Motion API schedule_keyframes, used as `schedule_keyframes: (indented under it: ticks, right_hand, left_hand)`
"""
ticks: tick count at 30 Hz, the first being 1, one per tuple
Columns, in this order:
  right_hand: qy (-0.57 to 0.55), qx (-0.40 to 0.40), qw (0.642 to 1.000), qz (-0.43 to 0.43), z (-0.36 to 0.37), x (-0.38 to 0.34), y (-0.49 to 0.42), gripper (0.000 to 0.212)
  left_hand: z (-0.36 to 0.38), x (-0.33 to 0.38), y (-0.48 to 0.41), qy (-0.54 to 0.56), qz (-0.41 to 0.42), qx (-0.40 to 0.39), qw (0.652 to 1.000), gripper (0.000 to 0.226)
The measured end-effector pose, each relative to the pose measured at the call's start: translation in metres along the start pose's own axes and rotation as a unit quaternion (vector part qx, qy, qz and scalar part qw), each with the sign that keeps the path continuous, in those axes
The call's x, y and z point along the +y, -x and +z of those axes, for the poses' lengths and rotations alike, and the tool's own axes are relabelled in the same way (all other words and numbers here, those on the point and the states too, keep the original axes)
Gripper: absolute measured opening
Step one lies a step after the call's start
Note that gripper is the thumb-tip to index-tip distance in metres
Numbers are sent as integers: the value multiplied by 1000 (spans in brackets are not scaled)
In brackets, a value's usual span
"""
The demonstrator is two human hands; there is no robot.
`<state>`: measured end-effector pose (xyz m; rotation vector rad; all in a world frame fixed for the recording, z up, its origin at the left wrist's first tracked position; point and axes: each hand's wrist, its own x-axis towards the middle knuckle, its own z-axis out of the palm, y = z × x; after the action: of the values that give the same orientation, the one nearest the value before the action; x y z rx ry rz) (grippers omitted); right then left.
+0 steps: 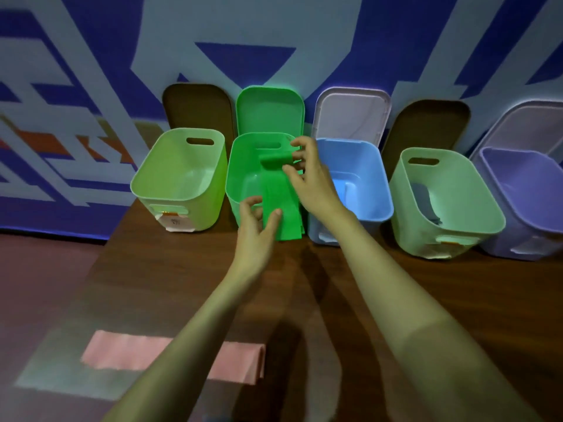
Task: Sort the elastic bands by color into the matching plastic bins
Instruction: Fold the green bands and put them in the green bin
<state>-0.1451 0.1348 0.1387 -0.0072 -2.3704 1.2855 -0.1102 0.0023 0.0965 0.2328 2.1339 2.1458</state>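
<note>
Both hands on the green band [281,205], mid-drop into the green bin [242,173]. My right hand [307,178] is over the bin's right rim, with the fingers pinching the band's folded top end, which is held up inside the bin near its far wall. My left hand [256,226] is at the bin's front wall, thumb and fingers pinching the band's lower part. The band's long axis runs front to back across the bin: the tail hangs outside over the front rim, the middle crosses the rim by the right front corner, and the top is inside. So the band is half in and half out, and the part left to move lies toward me from the bin. The left hand is nearer that tail, so I judge it has to lift the tail over the rim while the right lowers its end. The band and my hands hide the bin floor on that side, so I can't tell whether other bands are already in there. The layer count in the fold is unclear. A pink band [128,351] lies on the table [170,269] well in front of the green bin, partly covered by my left forearm. The blue bin [365,166] just right of the green bin shows something pale inside, too blurred to name.
</note>
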Motion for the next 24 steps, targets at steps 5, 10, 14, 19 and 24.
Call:
schedule_keyframes:
  ticks: [5, 10, 14, 19, 24]
  right_hand:
    - [89, -88, 992, 18, 17, 22, -79, 20]
    - [175, -165, 966, 94, 54, 74, -130, 24]
    - [227, -225, 933, 164, 89, 111, -147, 30]
    - [251, -291, 894, 228, 116, 134, -143, 30]
    - [305, -324, 869, 218, 119, 140, -137, 38]
  left_hand:
    - [4, 30, -80, -133, -75, -4, 988, 30]
    - [8, 4, -159, -244, -202, -64, 946, 29]
    - [12, -31, -191, -302, -273, -117, 906, 38]
    - [13, -55, -202, -383, -344, -143, 846, 57]
    - [11, -57, -199, -442, -330, -207, 808, 38]
